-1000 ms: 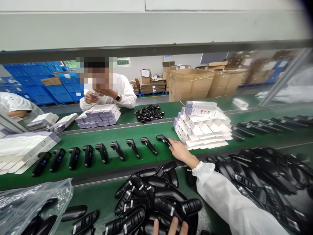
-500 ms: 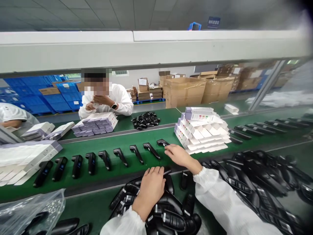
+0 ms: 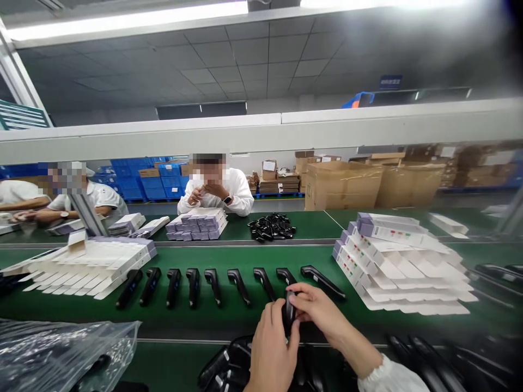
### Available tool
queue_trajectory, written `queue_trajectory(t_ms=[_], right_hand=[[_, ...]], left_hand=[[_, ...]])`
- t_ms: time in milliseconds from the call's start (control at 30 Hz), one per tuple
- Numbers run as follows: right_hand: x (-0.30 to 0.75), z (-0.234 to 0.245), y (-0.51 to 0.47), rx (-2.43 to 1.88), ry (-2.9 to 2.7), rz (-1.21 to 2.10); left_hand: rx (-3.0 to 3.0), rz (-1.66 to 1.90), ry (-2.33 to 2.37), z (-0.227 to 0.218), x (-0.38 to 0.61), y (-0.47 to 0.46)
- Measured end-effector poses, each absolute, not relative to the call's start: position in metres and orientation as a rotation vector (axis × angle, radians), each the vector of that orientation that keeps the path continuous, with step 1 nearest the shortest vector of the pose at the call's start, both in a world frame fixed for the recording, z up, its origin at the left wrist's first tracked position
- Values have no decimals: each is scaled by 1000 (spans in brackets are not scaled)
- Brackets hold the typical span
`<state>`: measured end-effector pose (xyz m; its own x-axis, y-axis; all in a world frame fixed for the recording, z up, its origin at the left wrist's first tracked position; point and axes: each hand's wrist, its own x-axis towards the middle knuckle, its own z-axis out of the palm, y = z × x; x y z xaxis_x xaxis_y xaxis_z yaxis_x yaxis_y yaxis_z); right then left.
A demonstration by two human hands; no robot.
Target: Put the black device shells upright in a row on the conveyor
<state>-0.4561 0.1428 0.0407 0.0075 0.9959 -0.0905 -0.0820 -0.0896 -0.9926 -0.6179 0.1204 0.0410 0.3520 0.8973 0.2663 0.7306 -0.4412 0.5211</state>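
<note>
A black gun-shaped handheld device (image 3: 289, 314) stands roughly upright between my two hands, over the near edge of the green belt. My left hand (image 3: 272, 348) is wrapped round its lower part, thumb along the side. With thumb and fingers, my right hand (image 3: 321, 310) grips its upper end. Just beyond, a row of similar black devices (image 3: 213, 286) lies spaced out on the belt (image 3: 196, 318); the rightmost device (image 3: 322, 281) lies past my right hand. Below my hands is a pile of black devices (image 3: 218, 369), partly hidden by my left hand.
Open white and purple cartons (image 3: 392, 256) are stacked on the right, more cartons (image 3: 98, 267) on the left. A clear plastic bag (image 3: 69, 348) lies near left. Across the belt, a co-worker (image 3: 239, 190) sits behind boxes (image 3: 196, 224) and a heap of small black parts (image 3: 272, 226).
My view has tilted up and turned left. My hands have come together, and a black device is now held between them. My left hand has lifted from the pile.
</note>
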Motion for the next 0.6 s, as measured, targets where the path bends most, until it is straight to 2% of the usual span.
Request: queue_trajectory(t_ms=[233, 467, 600], right_hand=[[-432, 15, 176, -1637, -1489, 547], [-453, 2, 191, -1823, -1751, 450], [-485, -4, 200, -2098, -1820, 268]], left_hand=[[2569, 404, 1175, 33, -651, 126], [2668, 397, 1131, 23, -671, 144], [2660, 384, 1072, 30, -694, 146]])
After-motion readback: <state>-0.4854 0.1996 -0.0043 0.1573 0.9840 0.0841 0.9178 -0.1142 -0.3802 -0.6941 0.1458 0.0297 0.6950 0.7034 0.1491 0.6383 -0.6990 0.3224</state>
